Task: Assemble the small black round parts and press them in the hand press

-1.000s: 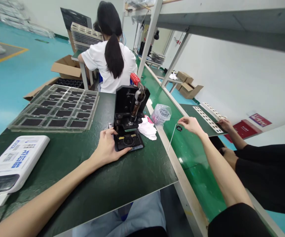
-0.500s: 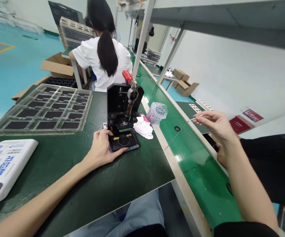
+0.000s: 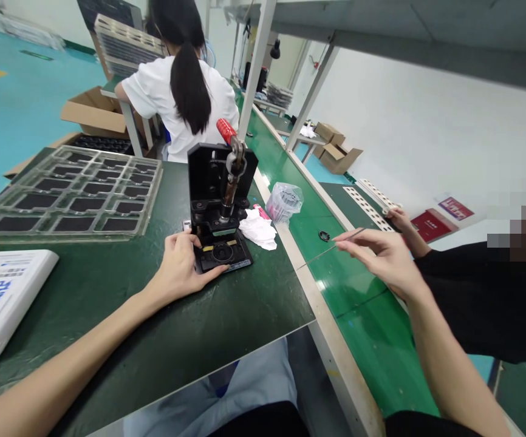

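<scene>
My left hand grips the near left side of the base of a black toggle-clamp fixture, thumb along the front edge and fingers on the left. The fixture's upper plate stands raised, and its red handle points up. A black part with a round ring lies in the base. Over the green belt, my right hand pinches a thin metal needle-like tool, whose far end points left towards the fixture. Beyond the tool a small black ring-shaped part lies on the belt.
Left of the fixture lie a clear tray of dark pieces and a white printed device. White tissue and a plastic-wrapped roll stand to its right. A co-worker's hand touches white perforated strips; another person sits ahead.
My right hand has come lower and nearer, and the tool now lies flatter. My left hand keeps its grip. The co-worker's hand has moved out to the perforated strips. The view has shifted slightly.
</scene>
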A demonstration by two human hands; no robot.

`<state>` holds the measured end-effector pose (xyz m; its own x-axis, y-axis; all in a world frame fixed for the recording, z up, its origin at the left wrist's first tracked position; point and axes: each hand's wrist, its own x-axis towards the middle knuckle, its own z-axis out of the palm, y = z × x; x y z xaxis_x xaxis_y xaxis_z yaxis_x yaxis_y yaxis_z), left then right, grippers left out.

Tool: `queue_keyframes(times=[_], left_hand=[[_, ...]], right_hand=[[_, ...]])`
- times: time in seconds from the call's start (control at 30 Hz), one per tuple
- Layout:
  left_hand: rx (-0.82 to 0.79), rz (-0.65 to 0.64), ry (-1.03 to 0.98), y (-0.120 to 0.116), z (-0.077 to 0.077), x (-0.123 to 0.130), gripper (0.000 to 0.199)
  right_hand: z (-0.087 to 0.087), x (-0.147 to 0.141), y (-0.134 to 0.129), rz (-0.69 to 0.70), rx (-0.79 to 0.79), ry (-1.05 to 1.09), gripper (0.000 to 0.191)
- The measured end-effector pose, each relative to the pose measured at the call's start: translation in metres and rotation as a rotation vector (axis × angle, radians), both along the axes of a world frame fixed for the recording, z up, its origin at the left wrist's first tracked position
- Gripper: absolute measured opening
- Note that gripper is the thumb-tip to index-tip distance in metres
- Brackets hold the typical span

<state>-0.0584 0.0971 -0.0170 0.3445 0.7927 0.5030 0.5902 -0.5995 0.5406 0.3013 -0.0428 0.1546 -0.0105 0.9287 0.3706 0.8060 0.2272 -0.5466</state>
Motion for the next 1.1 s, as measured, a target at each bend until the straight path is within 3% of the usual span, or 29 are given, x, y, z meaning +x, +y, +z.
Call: queue_keyframes(times=[0.17,0.33,0.5,0.67,0.87,1.0,1.03,1.1], left_hand=[[0.011,-0.014,0.005,0.000,0.002,0.001,0.069],[0.030,-0.016,0.017,-0.001,0.002,0.001,0.069],[0.028,-0.006,0.026,0.000,0.000,0.000,0.070],[0.017,-0.015,0.027,-0.001,0.001,-0.001,0.069],[0.035,-0.013,0.012,-0.002,0.001,0.002,0.066],[0.189,0.093,-0.067,-0.023,0.011,0.010,0.054],[0.236,0.073,-0.100,-0.031,0.015,0.013,0.049],[0.265,-0.093,-0.183,-0.050,0.024,0.021,0.039]], right_hand=[[-0.047,0.003,0.008,0.028,-0.060,-0.121,0.031],[-0.066,0.003,0.005,0.125,0.195,-0.325,0.017],[-0.063,-0.007,0.002,0.200,0.356,-0.518,0.016],[-0.055,-0.015,0.002,0.054,0.591,-0.434,0.019],[-0.030,-0.020,0.002,-0.037,0.650,-0.394,0.016],[-0.016,-0.027,0.010,-0.014,0.752,-0.543,0.021],[-0.014,-0.030,0.012,0.004,0.763,-0.593,0.024],[-0.015,-0.039,0.016,0.054,0.769,-0.684,0.029]])
